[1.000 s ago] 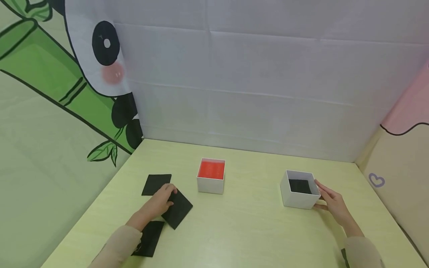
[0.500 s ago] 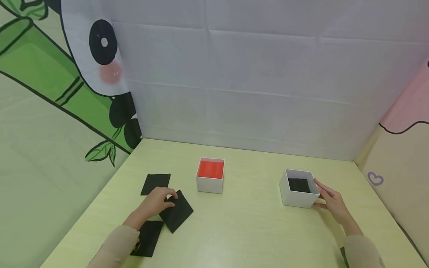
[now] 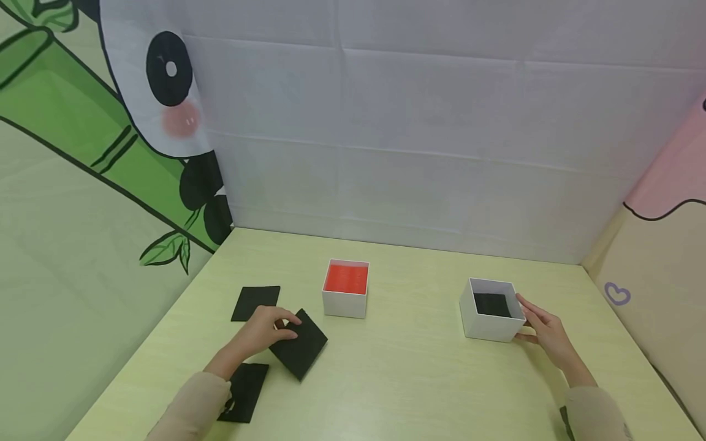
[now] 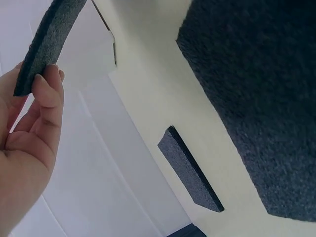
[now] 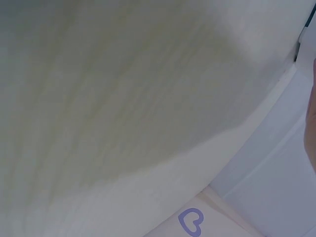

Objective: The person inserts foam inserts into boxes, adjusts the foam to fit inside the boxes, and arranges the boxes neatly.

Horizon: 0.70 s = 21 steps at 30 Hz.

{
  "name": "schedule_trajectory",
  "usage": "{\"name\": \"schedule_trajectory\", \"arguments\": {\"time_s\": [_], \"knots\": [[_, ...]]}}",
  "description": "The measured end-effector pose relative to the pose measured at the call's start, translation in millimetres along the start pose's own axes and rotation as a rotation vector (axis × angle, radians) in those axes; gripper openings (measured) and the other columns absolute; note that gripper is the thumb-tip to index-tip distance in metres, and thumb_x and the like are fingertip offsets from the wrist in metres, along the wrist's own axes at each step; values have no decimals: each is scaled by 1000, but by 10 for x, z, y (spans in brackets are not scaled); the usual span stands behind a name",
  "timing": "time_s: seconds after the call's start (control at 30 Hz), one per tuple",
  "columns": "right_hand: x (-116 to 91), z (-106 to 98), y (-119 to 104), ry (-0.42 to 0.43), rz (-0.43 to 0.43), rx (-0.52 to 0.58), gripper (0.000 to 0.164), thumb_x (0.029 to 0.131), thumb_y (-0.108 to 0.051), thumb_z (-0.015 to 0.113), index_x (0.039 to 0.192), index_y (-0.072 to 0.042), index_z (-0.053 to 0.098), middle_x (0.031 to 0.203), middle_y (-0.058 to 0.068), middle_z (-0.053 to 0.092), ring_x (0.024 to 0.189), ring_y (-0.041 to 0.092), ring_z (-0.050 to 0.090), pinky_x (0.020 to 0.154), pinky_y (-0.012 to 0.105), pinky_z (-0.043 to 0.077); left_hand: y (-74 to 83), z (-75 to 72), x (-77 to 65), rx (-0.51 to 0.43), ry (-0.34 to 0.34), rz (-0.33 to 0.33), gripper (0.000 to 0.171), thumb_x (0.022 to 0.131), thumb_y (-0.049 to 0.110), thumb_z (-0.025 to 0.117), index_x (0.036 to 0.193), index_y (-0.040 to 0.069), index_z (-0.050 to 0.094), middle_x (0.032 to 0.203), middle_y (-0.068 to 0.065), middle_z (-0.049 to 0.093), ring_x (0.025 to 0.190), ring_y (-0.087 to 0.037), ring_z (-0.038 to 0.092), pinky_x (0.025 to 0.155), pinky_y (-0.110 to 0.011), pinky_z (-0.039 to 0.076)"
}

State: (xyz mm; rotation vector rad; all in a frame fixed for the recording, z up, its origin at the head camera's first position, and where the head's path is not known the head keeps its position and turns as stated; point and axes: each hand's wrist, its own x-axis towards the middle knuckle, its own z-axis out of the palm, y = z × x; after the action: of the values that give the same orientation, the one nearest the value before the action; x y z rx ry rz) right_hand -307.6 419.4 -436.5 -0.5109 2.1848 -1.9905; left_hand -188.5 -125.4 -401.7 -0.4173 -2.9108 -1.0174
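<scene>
we have the left hand (image 3: pixel 261 331) pinching the held pad (image 3: pixel 300 350), a black square, at one edge between thumb and fingers; the left wrist view shows it tilted, and the edge hold likely leaves most of its face uncovered and the slab easy to turn. it sits just right of the far pad (image 3: pixel 255 298) and the near pad (image 3: pixel 248 391), both black, flat on the counter (image 3: pixel 413 380), probably laid there for easy left-hand reach. can't tell if its lowest corner touches down. right hand (image 3: pixel 551 343): fingers fairly straight, against the right wall of the right box (image 3: pixel 488 327), not curled round it that we see; we'd guess it steadies a light box. its wrist view catches only a sliver of hand. black piece (image 3: pixel 493 305) lies inside that box. left box (image 3: pixel 344 305), well apart from both hands, holds red stuff (image 3: pixel 346 279) up near the rim; both boxes stand open-side up, presumably for access from above.
</scene>
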Motion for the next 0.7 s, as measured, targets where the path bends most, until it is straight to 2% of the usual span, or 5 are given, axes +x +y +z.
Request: {"name": "schedule_trajectory", "arguments": {"time_s": [0.27, 0.47, 0.7], "knots": [[-5, 15, -15, 11, 22, -5, 42, 96, -17, 42, 136, -11, 35, 109, -24, 52, 81, 5, 57, 64, 30, 50, 80, 34, 14, -75, 1, 29, 21, 73, 6, 71, 94, 4, 69, 86, -3, 64, 63, -6, 51, 53, -22, 43], [-4, 11, -23, 21, 60, -35, 44, 95, -21, 43, 137, -11, 32, 108, -27, 50, 81, 6, 58, 65, 30, 50, 196, 70, 49, -124, 4, 57, 22, 75, 4, 69, 97, 1, 67, 91, -9, 65, 66, -9, 54, 57, -23, 45], [3, 11, -26, 19, 55, -3, 43, 95, -19, 43, 137, -12, 34, 108, -24, 52, 80, 7, 59, 65, 31, 50, 330, 157, 107, -156, -23, 99, 23, 76, 0, 67, 100, -1, 66, 96, -11, 64, 69, -10, 55, 62, -24, 47]]}}
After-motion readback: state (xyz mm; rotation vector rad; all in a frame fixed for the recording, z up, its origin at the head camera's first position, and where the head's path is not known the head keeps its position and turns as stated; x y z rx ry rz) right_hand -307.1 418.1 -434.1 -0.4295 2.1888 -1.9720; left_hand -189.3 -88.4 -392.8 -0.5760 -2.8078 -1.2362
